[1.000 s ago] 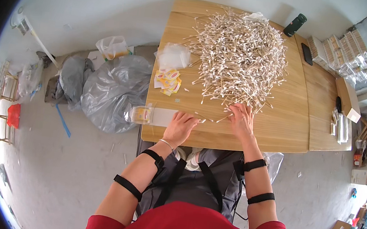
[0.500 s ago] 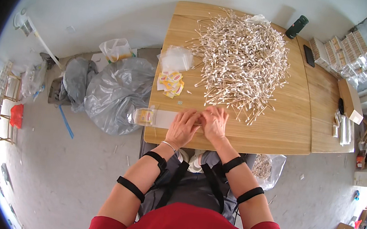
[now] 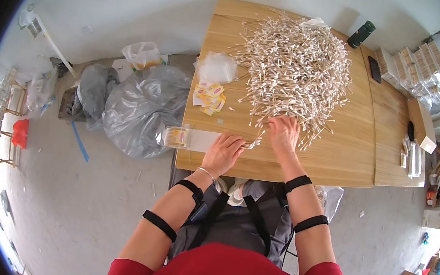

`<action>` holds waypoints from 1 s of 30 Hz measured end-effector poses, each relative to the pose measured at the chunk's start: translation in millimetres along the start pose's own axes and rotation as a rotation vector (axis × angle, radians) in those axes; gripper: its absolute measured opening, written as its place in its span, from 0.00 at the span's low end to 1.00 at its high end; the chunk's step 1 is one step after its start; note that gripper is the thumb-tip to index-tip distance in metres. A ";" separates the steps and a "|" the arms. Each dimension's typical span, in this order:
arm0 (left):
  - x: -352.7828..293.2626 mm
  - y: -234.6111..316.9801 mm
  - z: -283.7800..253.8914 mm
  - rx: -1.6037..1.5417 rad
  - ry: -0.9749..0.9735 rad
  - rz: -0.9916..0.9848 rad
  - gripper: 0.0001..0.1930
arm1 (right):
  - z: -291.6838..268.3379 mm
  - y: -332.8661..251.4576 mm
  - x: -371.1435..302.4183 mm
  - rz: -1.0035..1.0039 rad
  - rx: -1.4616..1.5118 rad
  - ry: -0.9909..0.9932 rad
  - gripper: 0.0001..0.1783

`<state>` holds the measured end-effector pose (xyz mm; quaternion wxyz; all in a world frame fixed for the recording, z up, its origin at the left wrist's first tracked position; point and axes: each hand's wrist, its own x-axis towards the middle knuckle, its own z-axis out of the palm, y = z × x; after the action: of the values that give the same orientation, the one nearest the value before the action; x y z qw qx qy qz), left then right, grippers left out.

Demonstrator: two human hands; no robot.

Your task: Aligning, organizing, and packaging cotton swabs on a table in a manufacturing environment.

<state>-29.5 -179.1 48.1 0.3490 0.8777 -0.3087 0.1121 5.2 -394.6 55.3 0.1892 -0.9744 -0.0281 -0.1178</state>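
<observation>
The right hand (image 3: 284,133) has moved from the left hand (image 3: 223,152), pinching swabs (image 3: 252,144), to the swab pile (image 3: 300,70), its grip unclear.

A dark green cylindrical bottle (image 3: 360,35) stands in the upper right of the frame, on the wooden tabletop (image 3: 343,161), near a black flat rectangular phone (image 3: 374,69). Farther right sits a brown cardboard box (image 3: 422,125). Left of centre, a large, shiny grey plastic bag (image 3: 143,117) slumps on the grey concrete floor (image 3: 91,204), with a smaller grey plastic bag (image 3: 92,91) just beside it. A narrow blue strip (image 3: 80,142) lies below them. At upper left, a slanting white pole (image 3: 54,47) rises; a bright red plastic bag (image 3: 20,134) appears at far left.
</observation>
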 end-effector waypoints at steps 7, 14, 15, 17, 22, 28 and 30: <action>-0.3 3.0 -0.9 0.011 0.096 -0.008 0.13 | -6.8 -9.2 -7.5 -0.169 0.034 0.099 0.09; 0.5 -1.2 2.1 -0.033 0.083 0.040 0.10 | -6.6 -5.4 -5.9 -0.273 0.068 -0.048 0.06; 0.2 -1.7 2.3 -0.040 0.089 0.043 0.09 | -6.9 -0.8 -8.1 -0.250 0.061 -0.021 0.05; -0.5 -1.4 3.0 -0.047 0.099 0.046 0.09 | -7.8 9.4 -12.4 -0.229 0.052 0.006 0.04; -2.1 -0.4 2.1 -0.051 0.092 0.044 0.08 | -7.5 18.3 -17.4 -0.031 -0.012 0.113 0.05; -2.0 5.4 -0.7 -0.063 0.039 -0.048 0.15 | 15.0 -25.3 -29.3 -0.057 0.066 0.047 0.04; -2.1 5.2 -3.9 0.001 0.071 -0.028 0.17 | 16.5 -45.8 -36.8 -0.066 0.139 0.068 0.04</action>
<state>-34.3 -178.4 53.0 0.3608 0.8776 -0.2837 0.1384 -31.4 -346.3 48.2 0.2534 -0.9529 -0.0617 -0.1548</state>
